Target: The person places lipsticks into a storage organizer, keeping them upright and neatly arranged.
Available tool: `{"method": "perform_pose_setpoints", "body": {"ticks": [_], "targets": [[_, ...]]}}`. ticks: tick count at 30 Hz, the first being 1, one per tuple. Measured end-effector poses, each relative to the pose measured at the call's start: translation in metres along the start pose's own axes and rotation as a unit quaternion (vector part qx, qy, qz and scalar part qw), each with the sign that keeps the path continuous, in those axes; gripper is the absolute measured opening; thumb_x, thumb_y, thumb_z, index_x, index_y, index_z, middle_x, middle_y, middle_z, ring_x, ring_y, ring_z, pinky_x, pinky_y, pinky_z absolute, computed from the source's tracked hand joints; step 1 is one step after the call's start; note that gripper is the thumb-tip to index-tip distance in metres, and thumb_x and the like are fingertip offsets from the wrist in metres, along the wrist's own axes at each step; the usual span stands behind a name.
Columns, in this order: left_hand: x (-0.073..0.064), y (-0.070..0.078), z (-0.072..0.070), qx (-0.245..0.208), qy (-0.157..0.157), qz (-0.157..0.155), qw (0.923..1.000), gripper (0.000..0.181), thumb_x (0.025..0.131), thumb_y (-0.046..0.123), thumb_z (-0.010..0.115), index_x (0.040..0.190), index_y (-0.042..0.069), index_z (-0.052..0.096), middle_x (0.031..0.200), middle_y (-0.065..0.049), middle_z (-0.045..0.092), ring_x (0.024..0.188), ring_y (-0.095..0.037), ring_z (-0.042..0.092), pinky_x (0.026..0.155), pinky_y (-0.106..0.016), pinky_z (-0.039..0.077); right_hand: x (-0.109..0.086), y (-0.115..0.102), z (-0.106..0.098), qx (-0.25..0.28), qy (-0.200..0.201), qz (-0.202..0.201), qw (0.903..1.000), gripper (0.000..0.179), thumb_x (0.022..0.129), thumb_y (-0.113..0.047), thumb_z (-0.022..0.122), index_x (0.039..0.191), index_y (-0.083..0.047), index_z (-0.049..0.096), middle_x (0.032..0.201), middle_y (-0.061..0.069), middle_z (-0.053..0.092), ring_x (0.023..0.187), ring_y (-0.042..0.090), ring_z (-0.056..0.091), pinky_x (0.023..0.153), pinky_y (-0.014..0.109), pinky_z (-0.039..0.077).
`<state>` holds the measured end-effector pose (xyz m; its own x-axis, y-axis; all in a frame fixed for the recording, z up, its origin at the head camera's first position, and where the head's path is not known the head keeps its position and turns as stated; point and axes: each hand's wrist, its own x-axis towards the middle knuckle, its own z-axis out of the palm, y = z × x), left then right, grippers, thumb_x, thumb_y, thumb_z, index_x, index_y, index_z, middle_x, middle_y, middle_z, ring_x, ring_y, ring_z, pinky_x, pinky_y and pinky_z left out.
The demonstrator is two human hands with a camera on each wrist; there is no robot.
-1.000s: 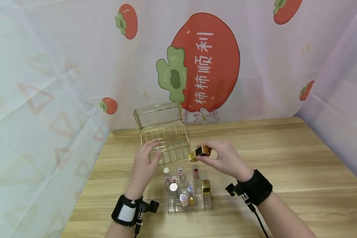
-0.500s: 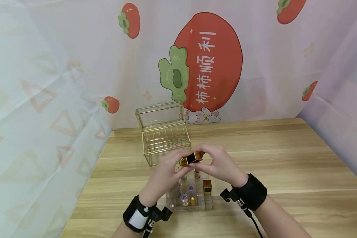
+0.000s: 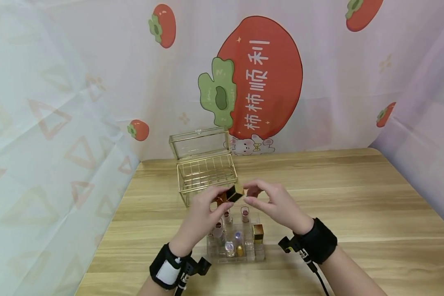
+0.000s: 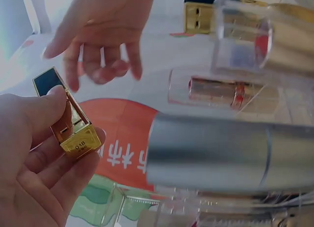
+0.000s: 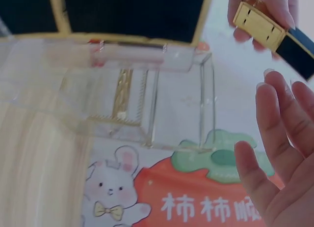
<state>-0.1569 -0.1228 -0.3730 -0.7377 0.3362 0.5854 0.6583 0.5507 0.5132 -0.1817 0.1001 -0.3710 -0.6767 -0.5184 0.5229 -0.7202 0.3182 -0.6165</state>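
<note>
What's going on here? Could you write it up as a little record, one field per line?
Left hand: pinches a black-and-gold case
Right hand: holds nothing, fingertips near the case
Clear stand: on a wood-grained table, bearing several tubes, partly hidden by the left hand
Gold-framed glass box: lid raised, beyond the stand
Backdrop: pale cloth with red fruit prints

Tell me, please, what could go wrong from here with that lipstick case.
The gold-and-black lipstick case could slip, since only the left fingers hold it; the right hand is open and apart. If dropped, it might knock the lipsticks in the clear organizer.
</note>
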Motion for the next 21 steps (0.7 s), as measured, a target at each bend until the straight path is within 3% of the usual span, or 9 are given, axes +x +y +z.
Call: {"method": "perform_pose_setpoints", "body": {"ticks": [3, 11, 16, 21], "targets": [[0.000, -0.006, -0.006, -0.007, 0.017, -0.027, 0.9995, 0.033, 0.081, 0.009, 0.074, 0.113, 0.002, 0.065, 0.101, -0.008, 0.069, 0.085, -0.010, 0.062, 0.072, -0.031, 0.060, -0.003, 0.005, -0.001, -0.006, 0.011, 0.030, 0.9995, 0.021, 0.091, -0.013, 0.064, 0.111, -0.009, 0.065, 0.091, 0.001, 0.070, 0.085, 0.008, 0.061, 0.065, 0.036, 0.055], [0.007, -0.015, -0.026, -0.036, 0.082, -0.047, 0.9949, 0.028, 0.080, -0.002, 0.073, 0.105, -0.007, 0.063, 0.096, -0.019, 0.067, 0.083, -0.022, 0.064, 0.072, -0.039, 0.061, -0.013, 0.023, 0.002, -0.033, 0.025, 0.074, 0.9964, 0.013, 0.092, -0.021, 0.062, 0.101, -0.014, 0.068, 0.087, -0.004, 0.068, 0.080, 0.007, 0.058, 0.061, 0.032, 0.052], [0.008, -0.036, -0.032, -0.039, 0.092, -0.063, 0.9930, 0.033, 0.082, 0.000, 0.071, 0.112, -0.008, 0.060, 0.100, -0.022, 0.066, 0.086, -0.026, 0.064, 0.074, -0.044, 0.059, -0.018, 0.033, 0.006, -0.041, 0.010, 0.096, 0.9945, 0.010, 0.092, -0.019, 0.063, 0.099, -0.014, 0.067, 0.086, -0.004, 0.068, 0.081, 0.007, 0.059, 0.062, 0.035, 0.053], [0.011, -0.032, -0.043, -0.058, 0.095, -0.101, 0.9886, 0.036, 0.085, -0.004, 0.067, 0.118, -0.012, 0.055, 0.104, -0.028, 0.064, 0.090, -0.032, 0.063, 0.077, -0.053, 0.056, -0.024, 0.042, 0.012, -0.042, -0.019, 0.109, 0.9930, 0.010, 0.090, -0.018, 0.065, 0.098, -0.012, 0.068, 0.085, -0.005, 0.067, 0.079, 0.006, 0.058, 0.067, 0.041, 0.055]]}}
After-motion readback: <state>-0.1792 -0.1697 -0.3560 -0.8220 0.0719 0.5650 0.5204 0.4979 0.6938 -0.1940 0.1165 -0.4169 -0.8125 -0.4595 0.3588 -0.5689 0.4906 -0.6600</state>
